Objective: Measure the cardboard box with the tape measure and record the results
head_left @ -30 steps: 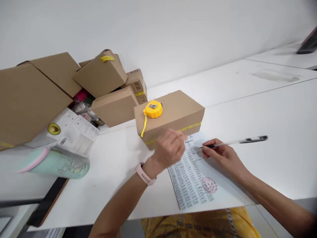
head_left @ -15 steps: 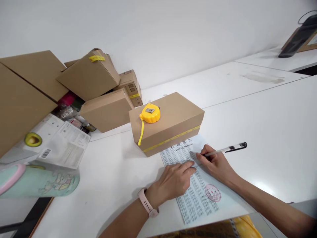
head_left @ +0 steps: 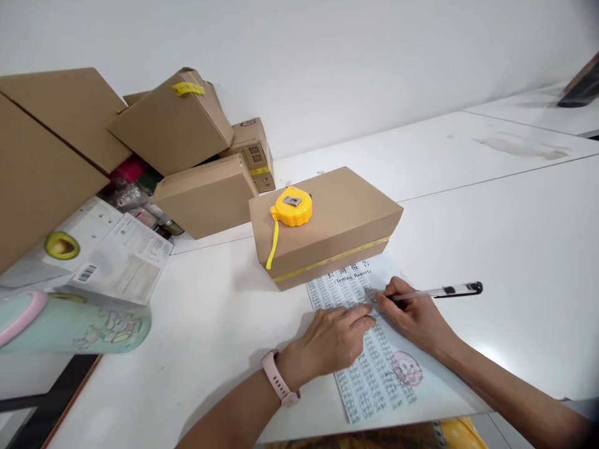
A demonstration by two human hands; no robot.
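A black-capped clear pen sits in my right hand, its lower end down by the printed sheet. My left hand rests on the sheet with fingers extended beside the right fingertips; it grips nothing, and its wrist wears a pink watch. The sheet is covered in columns of handwriting, headed "Testing Report", with a red round stamp low on its right side. Its top edge reaches the cardboard box just beyond my hands. On that box lies a yellow tape measure with a bit of tape drawn out.
Stacked cardboard boxes crowd the back left. Nearer lie a white printed carton with an avocado picture and a mint bottle with a pink ring. A dark bottle stands at the far right.
The view has shifted slightly, moving the boxes and dark bottle in the picture. Both hands stay on the sheet, the pen still in my right hand.
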